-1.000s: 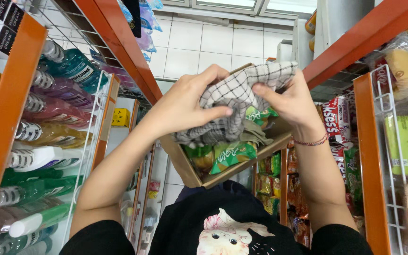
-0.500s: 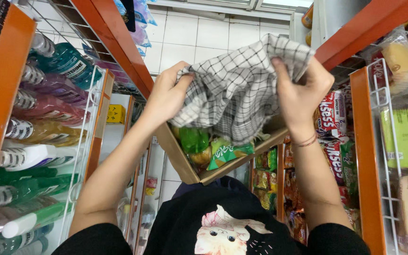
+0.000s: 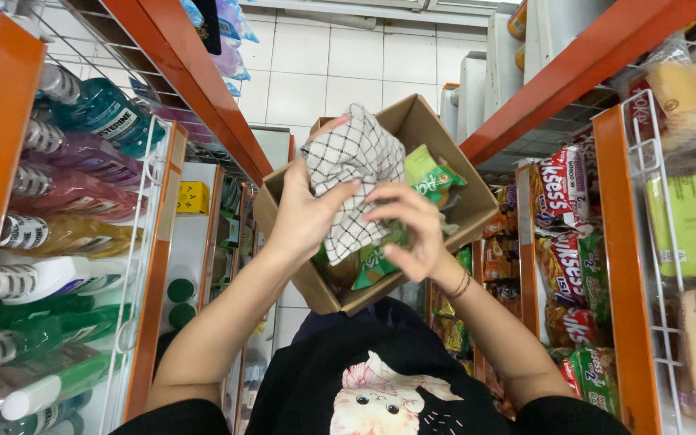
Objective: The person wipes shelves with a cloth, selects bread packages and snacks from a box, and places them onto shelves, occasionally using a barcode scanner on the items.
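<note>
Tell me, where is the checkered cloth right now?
In the head view, the checkered cloth sits near the middle, gripped by the left hand over the open cardboard box of green snack packets.

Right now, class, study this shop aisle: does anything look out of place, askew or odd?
Yes. A checked cloth, gripped by the left hand, hangs bunched over a cardboard box of green snack packets, an odd thing among packaged food. The box sits tilted. The right hand reaches in beside it.

Green packets [image 3: 376, 262] partly hidden behind cloth [image 3: 354, 173], hands blurred
</note>
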